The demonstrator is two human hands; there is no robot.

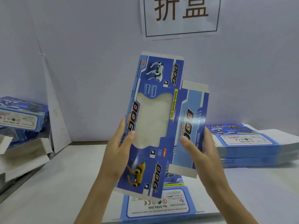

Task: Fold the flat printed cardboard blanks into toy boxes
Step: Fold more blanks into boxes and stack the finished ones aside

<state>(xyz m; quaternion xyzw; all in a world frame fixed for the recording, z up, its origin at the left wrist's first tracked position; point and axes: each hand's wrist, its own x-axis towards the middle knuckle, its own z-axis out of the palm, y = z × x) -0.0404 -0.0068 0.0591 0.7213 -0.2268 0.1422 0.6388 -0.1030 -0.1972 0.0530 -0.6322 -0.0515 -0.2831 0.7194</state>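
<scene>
We hold the blank (153,123) upright above the bench (64,183), left hand (116,152) pinching its nine o'clock edge, right hand (199,147) gripping the three o'clock panel, probably to crease it.

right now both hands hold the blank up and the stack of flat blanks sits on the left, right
Not quite: the head view shows the stack of flat blanks on the right. The left hand and right hand do hold the blank up.
</scene>
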